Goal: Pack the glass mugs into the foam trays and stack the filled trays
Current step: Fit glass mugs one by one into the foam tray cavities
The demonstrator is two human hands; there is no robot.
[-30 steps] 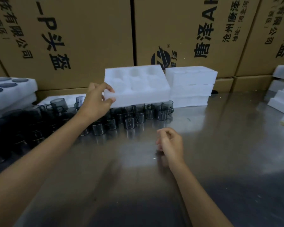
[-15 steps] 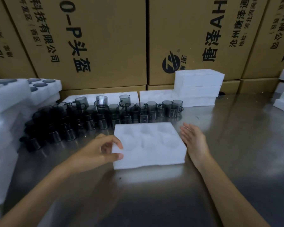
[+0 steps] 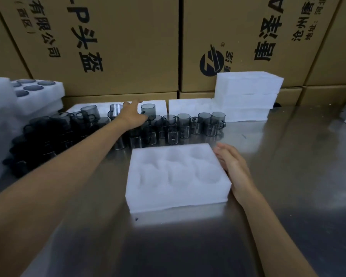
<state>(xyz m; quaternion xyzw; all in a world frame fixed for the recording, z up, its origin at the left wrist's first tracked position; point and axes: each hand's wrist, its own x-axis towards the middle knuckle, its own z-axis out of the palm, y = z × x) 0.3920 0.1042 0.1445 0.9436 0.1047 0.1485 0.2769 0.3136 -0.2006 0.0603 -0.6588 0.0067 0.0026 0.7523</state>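
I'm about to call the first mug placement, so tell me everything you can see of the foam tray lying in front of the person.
The foam tray is a thick white rectangular block, soft-looking foam, lying flat on the steel table just short of the glass mugs. Its top shows shallow rounded pockets in two rows, all empty. The right hand rests open against its right side; the left hand is away among the mugs.
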